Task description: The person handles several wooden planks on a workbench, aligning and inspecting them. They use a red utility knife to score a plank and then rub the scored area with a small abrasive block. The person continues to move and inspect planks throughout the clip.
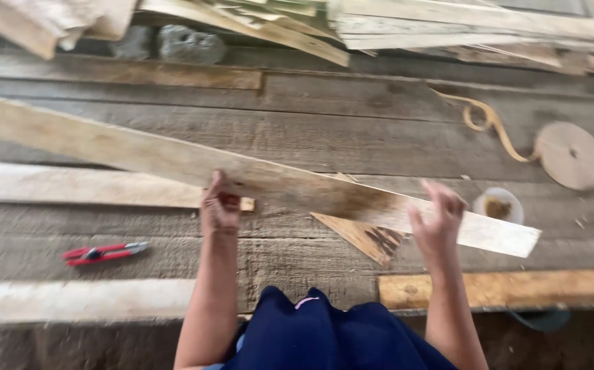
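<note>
The long board (pixel 173 159) lies across the worktop (pixel 352 130), long axis running from 10 o'clock to 4 o'clock. Left hand (pixel 220 205) grip closed on its near edge. Right hand (pixel 438 220) grip open, fingers spread, at the board's 4 o'clock end.

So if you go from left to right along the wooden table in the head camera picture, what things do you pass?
Red clippers → left hand → triangular wood scrap → right hand → small white dish → round coil of strip.

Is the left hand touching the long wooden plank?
Touching. The head view shows the left hand gripping the near edge of the long wooden plank, fingers curled against it.
</note>
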